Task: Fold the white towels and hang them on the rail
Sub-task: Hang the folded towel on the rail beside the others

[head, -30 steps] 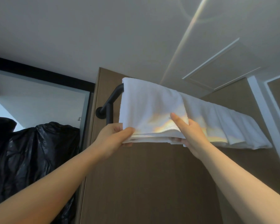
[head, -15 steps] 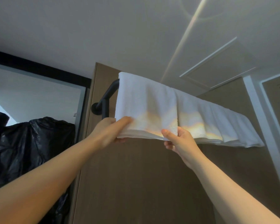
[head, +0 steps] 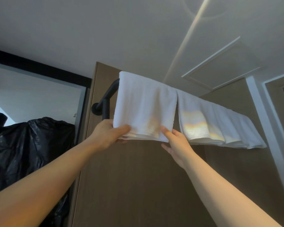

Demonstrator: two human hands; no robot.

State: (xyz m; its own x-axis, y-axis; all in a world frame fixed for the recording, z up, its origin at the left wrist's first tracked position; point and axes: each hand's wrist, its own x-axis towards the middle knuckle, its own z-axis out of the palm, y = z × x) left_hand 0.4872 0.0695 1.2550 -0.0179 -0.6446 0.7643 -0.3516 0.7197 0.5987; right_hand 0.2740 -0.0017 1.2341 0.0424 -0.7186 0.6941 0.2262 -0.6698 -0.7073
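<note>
A folded white towel (head: 144, 108) hangs over the black rail (head: 108, 95) at its left end, with a short bare stretch of rail between the towel's left edge and the wall mount. The left hand (head: 108, 133) pinches the lower left corner, thumb in front. The right hand (head: 176, 142) lays its thumb on the lower right corner, fingers spread just under the hem; I cannot tell whether they grip. A narrow gap separates its right edge from the row of hung towels (head: 220, 125). Wooden panel (head: 138, 185) lies open beneath.
</note>
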